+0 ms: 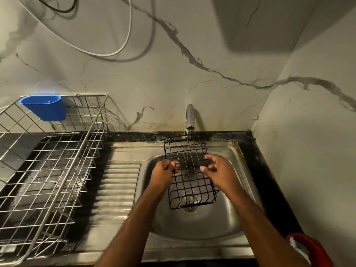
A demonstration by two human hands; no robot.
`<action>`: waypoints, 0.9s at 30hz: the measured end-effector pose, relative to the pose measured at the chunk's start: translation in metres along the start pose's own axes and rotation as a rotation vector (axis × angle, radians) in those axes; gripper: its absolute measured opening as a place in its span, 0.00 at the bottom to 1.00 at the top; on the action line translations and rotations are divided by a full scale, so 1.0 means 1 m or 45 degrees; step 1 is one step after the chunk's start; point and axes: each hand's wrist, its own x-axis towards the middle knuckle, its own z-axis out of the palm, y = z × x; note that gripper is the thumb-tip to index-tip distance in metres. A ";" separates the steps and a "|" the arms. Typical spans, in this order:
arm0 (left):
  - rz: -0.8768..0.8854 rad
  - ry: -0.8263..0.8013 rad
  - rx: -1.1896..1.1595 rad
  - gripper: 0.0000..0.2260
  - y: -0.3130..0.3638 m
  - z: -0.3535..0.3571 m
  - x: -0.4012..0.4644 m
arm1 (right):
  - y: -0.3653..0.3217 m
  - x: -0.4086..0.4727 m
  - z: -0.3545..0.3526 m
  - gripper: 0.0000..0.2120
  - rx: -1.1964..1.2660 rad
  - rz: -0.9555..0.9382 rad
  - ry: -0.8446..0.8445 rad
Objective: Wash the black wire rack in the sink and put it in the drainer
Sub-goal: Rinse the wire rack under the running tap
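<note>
Both hands hold the black wire rack under running water, over the sink bowl.

The left hand (166,170) and right hand (215,170) each keep a curled grip on a side edge of the black wire rack (187,170), which tilts up over the sink (212,224) toward the tap (189,117) beyond the grip. Wet wire may slip through the fingers and drop onto the drain; spray could splash the surface. The steel drainer (48,170) waits well left of the grip.
</note>
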 end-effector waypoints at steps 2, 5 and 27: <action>-0.013 -0.004 -0.007 0.10 0.000 -0.002 -0.001 | 0.000 0.000 0.001 0.23 -0.025 -0.012 -0.008; -0.024 0.008 0.016 0.11 0.000 -0.006 -0.002 | -0.003 0.000 0.002 0.23 -0.025 -0.019 -0.032; -0.051 0.138 0.075 0.11 0.002 -0.015 -0.009 | -0.016 0.006 0.009 0.21 0.000 -0.046 -0.174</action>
